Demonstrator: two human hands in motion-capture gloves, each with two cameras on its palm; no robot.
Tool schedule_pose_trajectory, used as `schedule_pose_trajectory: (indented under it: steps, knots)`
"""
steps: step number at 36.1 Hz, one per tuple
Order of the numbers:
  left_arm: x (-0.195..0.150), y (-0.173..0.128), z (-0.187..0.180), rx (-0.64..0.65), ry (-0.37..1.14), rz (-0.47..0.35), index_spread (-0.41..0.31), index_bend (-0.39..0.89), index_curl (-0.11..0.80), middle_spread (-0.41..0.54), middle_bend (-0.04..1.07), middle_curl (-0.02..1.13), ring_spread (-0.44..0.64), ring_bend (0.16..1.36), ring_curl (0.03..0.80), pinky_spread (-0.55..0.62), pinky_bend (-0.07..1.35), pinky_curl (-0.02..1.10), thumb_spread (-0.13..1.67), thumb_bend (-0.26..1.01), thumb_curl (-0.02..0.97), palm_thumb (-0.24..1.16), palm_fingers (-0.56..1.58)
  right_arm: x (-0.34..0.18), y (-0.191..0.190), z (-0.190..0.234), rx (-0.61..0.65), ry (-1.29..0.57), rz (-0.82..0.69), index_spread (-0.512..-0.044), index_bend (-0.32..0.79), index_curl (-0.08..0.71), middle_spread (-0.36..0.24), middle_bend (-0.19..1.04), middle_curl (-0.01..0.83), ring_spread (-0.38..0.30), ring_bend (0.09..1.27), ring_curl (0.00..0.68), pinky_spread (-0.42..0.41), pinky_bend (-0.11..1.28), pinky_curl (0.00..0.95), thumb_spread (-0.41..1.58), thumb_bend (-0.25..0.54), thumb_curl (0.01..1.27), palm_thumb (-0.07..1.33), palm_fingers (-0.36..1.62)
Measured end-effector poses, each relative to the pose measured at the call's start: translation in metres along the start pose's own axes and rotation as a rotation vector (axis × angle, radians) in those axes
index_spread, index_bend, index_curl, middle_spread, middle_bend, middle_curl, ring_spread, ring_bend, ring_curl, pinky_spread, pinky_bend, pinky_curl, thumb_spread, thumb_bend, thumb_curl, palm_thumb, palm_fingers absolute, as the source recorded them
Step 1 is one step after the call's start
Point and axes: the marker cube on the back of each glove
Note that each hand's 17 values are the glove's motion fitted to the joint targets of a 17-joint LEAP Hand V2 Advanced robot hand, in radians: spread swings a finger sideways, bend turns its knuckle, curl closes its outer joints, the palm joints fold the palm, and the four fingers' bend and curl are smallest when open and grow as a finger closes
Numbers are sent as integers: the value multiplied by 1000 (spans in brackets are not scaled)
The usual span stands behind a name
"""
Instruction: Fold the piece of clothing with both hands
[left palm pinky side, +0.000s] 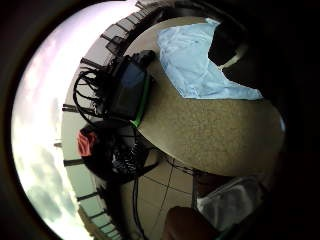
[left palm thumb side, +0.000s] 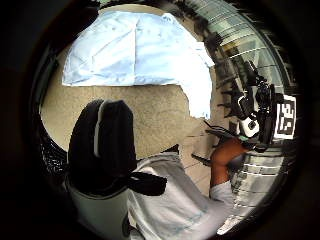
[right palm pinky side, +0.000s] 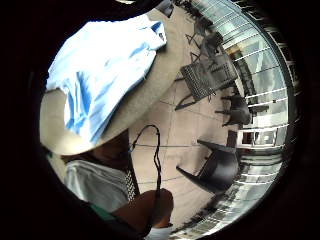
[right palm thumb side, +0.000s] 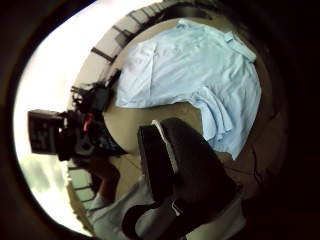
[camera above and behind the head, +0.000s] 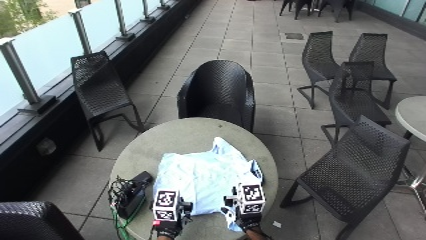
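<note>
both gloved hands at the table's near edge, left hand (camera above and behind the head: 168, 226) and right hand (camera above and behind the head: 243, 220) largely hidden under their markers, fingers impossible to make out | light blue shirt (camera above and behind the head: 203, 177) lay spread flat mid-table (camera above and behind the head: 180, 132), one sleeve draped over the near right edge | black device (camera above and behind the head: 133, 194) with cables at the left edge
</note>
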Motion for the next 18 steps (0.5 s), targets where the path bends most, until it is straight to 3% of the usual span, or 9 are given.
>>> schedule_pose_trajectory:
  steps: [6,11,14,18]
  knots:
    - [-8,-15,33,6,0,-23,-91,140,212,29,173,236,134,573,273,198,487,314,1221,98,192,253,454,6,-10,33,-81,20,8,-369,147,216,-22,221,229,145,216,140,253,394,245,1152,67,151,285,161]
    - [-19,-34,68,-60,4,-34,-90,136,227,27,175,251,131,583,282,200,485,331,1227,79,218,269,448,10,-20,65,-204,38,4,-369,132,223,-22,218,249,147,223,156,252,417,266,1162,41,169,292,154]
    - [-26,-46,90,-113,-9,-36,-84,132,234,28,175,261,130,586,288,201,487,340,1225,70,233,284,439,14,-28,84,-275,59,-3,-364,85,207,-19,184,250,144,262,173,236,506,293,1145,30,183,312,182]
    - [-32,-56,101,-83,-65,-33,-91,188,262,11,176,269,91,595,293,201,440,335,1242,91,259,356,494,19,-40,101,-287,34,-17,-354,59,180,-26,160,246,73,354,204,165,641,330,1109,50,219,408,249]
